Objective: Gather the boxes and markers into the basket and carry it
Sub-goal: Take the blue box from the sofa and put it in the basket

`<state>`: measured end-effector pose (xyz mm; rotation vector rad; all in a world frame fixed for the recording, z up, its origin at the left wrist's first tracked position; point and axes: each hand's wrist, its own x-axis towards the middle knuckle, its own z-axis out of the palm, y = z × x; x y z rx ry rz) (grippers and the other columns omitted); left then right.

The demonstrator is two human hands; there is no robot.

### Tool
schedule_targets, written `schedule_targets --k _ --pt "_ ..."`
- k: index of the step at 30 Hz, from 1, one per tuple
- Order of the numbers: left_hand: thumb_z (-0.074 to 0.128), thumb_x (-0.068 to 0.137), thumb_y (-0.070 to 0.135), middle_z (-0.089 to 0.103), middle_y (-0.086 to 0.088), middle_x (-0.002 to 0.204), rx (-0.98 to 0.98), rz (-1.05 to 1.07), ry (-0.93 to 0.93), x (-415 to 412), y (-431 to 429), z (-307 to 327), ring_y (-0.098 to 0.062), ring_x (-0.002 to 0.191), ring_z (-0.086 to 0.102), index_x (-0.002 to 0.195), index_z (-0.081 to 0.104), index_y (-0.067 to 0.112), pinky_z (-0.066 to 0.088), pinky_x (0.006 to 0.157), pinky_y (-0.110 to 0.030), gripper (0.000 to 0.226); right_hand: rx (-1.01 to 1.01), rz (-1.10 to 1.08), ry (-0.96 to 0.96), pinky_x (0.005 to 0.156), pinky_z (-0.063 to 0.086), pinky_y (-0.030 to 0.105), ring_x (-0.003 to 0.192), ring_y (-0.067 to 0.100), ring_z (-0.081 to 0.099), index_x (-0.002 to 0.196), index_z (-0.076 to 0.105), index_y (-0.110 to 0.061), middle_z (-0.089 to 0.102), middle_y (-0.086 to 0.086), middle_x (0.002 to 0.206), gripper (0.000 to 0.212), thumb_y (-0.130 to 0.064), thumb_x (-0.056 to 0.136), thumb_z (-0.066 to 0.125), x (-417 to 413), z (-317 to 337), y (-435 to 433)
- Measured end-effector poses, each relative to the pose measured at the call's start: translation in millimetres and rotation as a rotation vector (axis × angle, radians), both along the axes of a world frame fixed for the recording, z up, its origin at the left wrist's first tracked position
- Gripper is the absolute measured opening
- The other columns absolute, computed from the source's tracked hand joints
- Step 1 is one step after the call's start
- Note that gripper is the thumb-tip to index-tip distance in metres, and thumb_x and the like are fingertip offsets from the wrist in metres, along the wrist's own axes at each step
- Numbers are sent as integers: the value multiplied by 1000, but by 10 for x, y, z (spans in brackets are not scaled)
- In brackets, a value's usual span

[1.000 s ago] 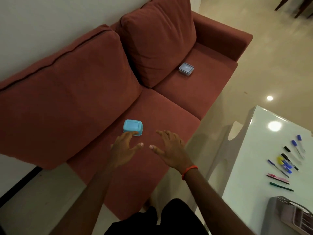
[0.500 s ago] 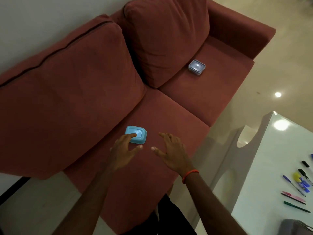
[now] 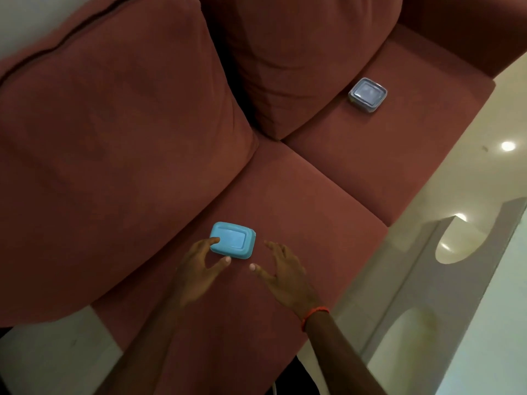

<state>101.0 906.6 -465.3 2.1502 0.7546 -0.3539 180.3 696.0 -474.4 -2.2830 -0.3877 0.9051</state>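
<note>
A light blue box (image 3: 234,240) lies flat on the near seat cushion of a red sofa (image 3: 285,212). My left hand (image 3: 199,269) reaches it with fingers spread; its fingertips touch the box's left edge and the thumb sits just below the box. My right hand (image 3: 282,276) hovers open to the right of the box, not touching it. A second box (image 3: 368,94), grey-blue with a clear lid, rests on the far seat cushion near the back pillow. The basket and markers are out of view.
Two large back cushions (image 3: 128,124) lean behind the seats. A white table (image 3: 490,323) with a curved cut-out leg stands at the right. Pale glossy floor (image 3: 484,166) lies between sofa and table.
My view has moved closer to the sofa and left, so the table's markers and basket dropped out of sight. My left hand's fingers have come onto the blue box.
</note>
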Motion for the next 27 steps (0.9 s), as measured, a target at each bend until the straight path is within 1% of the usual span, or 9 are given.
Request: schedule_targets --k 3,5,8,11,16,18,21,24,27 --pt "66 81 61 46 8 147 -8 14 2 93 85 -274 -11 135 44 141 50 28 37 108 -29 71 39 -13 24 112 36 47 140 18 37 149 26 -41 36 -7 152 80 -81 82 40 98 -285 87" --pt "62 76 67 44 6 149 -10 24 5 182 134 -468 -11 136 43 143 49 26 36 109 -29 80 59 -16 41 111 38 47 138 16 39 147 28 -43 39 -10 149 74 -78 83 44 172 -493 150" --pt "73 85 48 42 1 152 -3 43 -2 282 199 -709 -14 139 41 147 44 23 36 114 -35 73 96 -38 57 107 41 44 132 11 43 143 32 -46 45 -15 141 69 -76 83 46 252 -774 242" --pt "67 77 58 44 9 146 -43 66 -19 364 246 -849 -7 131 44 148 41 22 37 108 -29 84 125 -70 89 106 42 38 128 6 45 142 38 -42 50 -17 137 69 -73 81 49 307 -995 371" --pt "63 66 66 40 11 145 -162 161 31 501 193 -1043 -3 130 40 153 31 22 30 104 -21 103 161 -135 175 100 49 43 120 14 56 138 43 -34 58 -10 131 79 -83 76 50 290 -1306 629" --pt "63 63 68 41 12 142 -191 194 42 550 142 -1093 -5 128 42 153 30 23 32 102 -22 106 180 -174 178 99 49 43 118 17 58 134 45 -33 60 -8 128 72 -74 77 57 282 -1306 690" --pt "75 81 49 45 7 135 -236 248 49 600 59 -1067 -10 122 48 151 32 19 36 93 -19 87 217 -261 194 98 49 37 112 12 60 122 47 -35 61 -9 121 51 -57 80 66 264 -1262 690" --pt "70 76 51 49 5 134 -256 250 34 580 -23 -919 -10 118 51 149 34 20 38 91 -16 86 264 -333 268 83 48 14 102 -2 59 117 37 -42 57 -20 112 49 -45 85 73 248 -1078 598" --pt "73 87 44 50 9 133 -238 197 16 503 -124 -721 -6 115 52 148 36 23 38 83 -6 74 260 -388 259 87 52 22 106 4 60 120 36 -38 57 -13 118 51 -43 85 74 171 -866 455"
